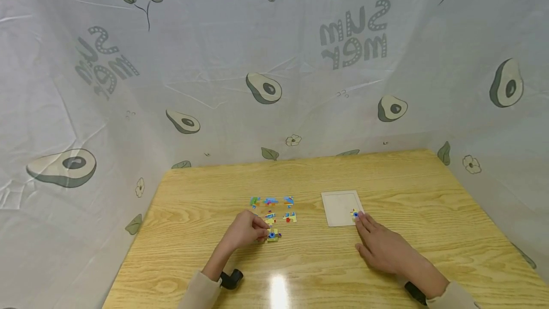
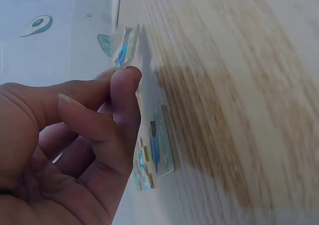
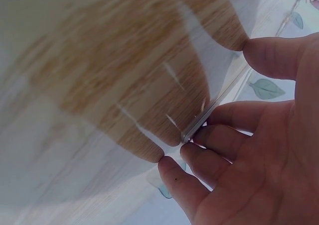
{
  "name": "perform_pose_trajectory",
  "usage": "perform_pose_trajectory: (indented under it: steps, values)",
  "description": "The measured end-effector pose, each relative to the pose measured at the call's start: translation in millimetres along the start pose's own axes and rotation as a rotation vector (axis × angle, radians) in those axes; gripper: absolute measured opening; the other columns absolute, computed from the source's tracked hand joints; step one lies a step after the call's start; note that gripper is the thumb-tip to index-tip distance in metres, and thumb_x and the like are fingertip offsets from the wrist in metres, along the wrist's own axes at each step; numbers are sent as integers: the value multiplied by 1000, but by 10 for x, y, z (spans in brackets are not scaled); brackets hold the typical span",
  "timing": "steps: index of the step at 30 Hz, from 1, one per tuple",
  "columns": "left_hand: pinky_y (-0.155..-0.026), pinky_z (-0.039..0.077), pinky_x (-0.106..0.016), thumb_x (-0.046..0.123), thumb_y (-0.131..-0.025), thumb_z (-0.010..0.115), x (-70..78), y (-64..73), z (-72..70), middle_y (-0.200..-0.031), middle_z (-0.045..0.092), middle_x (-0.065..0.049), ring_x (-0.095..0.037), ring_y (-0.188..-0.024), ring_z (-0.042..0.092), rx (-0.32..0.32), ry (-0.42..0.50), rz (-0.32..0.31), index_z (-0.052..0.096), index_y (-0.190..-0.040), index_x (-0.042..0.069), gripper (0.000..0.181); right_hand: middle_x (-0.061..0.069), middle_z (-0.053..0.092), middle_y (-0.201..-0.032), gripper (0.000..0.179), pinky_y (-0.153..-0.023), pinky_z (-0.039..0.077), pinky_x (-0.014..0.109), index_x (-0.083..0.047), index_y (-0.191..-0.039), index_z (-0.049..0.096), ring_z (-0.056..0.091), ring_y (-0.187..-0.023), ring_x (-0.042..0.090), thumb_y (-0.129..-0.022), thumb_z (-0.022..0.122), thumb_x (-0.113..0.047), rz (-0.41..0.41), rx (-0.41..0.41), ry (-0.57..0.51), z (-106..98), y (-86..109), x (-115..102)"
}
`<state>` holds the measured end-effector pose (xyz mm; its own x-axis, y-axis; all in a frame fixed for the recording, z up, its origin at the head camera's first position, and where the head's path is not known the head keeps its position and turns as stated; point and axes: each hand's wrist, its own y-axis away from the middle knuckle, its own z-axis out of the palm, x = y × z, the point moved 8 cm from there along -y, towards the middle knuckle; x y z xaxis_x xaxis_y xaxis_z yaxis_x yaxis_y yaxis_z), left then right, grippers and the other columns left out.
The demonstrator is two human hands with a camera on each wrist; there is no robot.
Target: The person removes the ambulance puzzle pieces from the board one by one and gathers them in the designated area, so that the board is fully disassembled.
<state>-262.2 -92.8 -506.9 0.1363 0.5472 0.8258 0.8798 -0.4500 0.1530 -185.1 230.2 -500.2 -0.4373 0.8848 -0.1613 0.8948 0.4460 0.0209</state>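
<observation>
My left hand (image 1: 245, 229) pinches a small jigsaw puzzle piece (image 2: 128, 47) between thumb and fingertips, at the near end of a group of loose pieces. In the head view this yellow piece (image 1: 272, 236) has a blue round spot. My right hand (image 1: 383, 248) lies at the near right corner of a square white puzzle tray (image 1: 336, 209), its fingers stretched out and touching the edge. Inside that corner sits one yellow and blue puzzle piece (image 1: 354, 214), partly hidden by the fingertips. The right wrist view shows fingertips against the tray's rim (image 3: 197, 123).
Several loose puzzle pieces (image 1: 270, 201) lie in rows beyond my left hand, among them one with a red patch (image 1: 289, 218). They rest on a wooden table (image 1: 206, 194). A pale cloth printed with avocados (image 1: 263, 88) hangs behind and at both sides.
</observation>
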Motion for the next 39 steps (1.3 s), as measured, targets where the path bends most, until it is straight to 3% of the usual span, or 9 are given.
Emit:
perform_pose_trajectory:
  steps: [12, 22, 30, 39]
  values:
    - [-57, 55, -24, 5, -94, 77, -36, -6, 2, -82, 79, -7, -14, -67, 73, 19, -43, -29, 82, -93, 0, 7, 35, 46, -157, 62, -114, 46, 60, 13, -147, 52, 47, -146, 50, -105, 62, -32, 4, 6, -3, 3, 6, 0]
    - [-61, 57, -27, 3, -91, 79, 52, -17, -7, -92, 80, -12, -17, -72, 73, 26, -101, -14, 82, -93, -2, 6, 34, 45, -158, 62, -116, 45, 59, 12, -148, 51, 45, -148, 49, -105, 61, -31, 12, 2, -3, 15, 4, 11]
    - [-61, 53, -24, 6, -89, 82, 77, -34, 5, -94, 81, -10, -9, -75, 67, 40, -196, -38, 84, -93, 1, 6, 34, 46, -158, 62, -115, 46, 58, 12, -148, 52, 46, -147, 49, -105, 61, -32, 5, 14, 6, 20, 9, 10]
    - [-61, 55, -23, 1, -87, 83, 110, -34, 1, -96, 81, -11, -9, -72, 68, 70, -224, -23, 84, -93, 0, 7, 34, 47, -157, 61, -115, 46, 58, 12, -147, 52, 47, -147, 49, -105, 62, -31, 3, 25, 15, 8, 13, 1]
